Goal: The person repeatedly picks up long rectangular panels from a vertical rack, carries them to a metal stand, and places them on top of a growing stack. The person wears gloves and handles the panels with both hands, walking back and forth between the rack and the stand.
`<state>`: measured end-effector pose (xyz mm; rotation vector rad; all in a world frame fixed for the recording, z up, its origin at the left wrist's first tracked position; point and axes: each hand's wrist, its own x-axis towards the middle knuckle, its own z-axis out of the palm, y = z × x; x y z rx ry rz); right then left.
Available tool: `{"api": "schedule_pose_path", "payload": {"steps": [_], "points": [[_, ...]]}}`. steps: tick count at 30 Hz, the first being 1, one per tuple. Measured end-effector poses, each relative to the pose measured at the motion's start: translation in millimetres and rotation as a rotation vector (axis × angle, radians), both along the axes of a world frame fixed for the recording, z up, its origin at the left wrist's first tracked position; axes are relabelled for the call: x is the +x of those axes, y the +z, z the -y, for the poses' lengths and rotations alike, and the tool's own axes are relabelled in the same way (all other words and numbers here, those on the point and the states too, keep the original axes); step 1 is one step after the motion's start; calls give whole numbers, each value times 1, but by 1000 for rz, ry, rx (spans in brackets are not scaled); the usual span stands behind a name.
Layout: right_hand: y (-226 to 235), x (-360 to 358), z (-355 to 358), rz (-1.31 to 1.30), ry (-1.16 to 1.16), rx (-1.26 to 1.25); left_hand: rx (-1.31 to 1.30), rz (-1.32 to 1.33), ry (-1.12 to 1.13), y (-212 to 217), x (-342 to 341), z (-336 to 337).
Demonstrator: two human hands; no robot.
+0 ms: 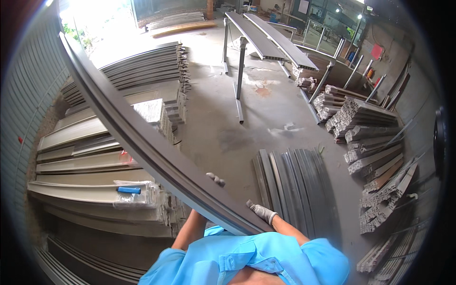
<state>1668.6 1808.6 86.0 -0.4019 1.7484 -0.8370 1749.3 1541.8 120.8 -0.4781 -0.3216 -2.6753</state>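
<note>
The gloved right hand (262, 212) is touching the near part of a long grey profile (154, 147); I cannot tell its finger closure. Farther along, the gloved left hand (216, 179) is curling its fingers round the edge. The long grey profile is slanting up leftward past stacked pale beams (80, 166).

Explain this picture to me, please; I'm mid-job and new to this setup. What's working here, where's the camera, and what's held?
No machine here: it is a person wearing pale gloves. The single picture comes from a wide camera on their head, looking down, so straight edges look bent. The left hand shows only its fingers past one edge of the long grey panel; the right hand holds the opposite edge. On the floor lies a row of dark strips; pale profiles are stacked at left, a blue object on top.
</note>
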Motion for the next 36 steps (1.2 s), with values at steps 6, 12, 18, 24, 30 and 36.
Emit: {"api": "schedule_pose_path", "payload": {"steps": [6,12,18,24,30,36], "points": [[40,-59,12,-339,-364,94,-284,520,119,104,-13,47],[74,-120,17,-598,-520,231,-97,146,-123,160,-92,80],[129,-238,20,-799,-587,414,-183,409,-46,149,-250,107],[208,-367,28,-950,-549,450,-55,285,-303,146,-409,143],[280,-466,83,-1020,-589,466,57,271,-372,170,-536,190],[317,-559,199,-1042,-560,474,23,225,-435,183,-659,307]]}}
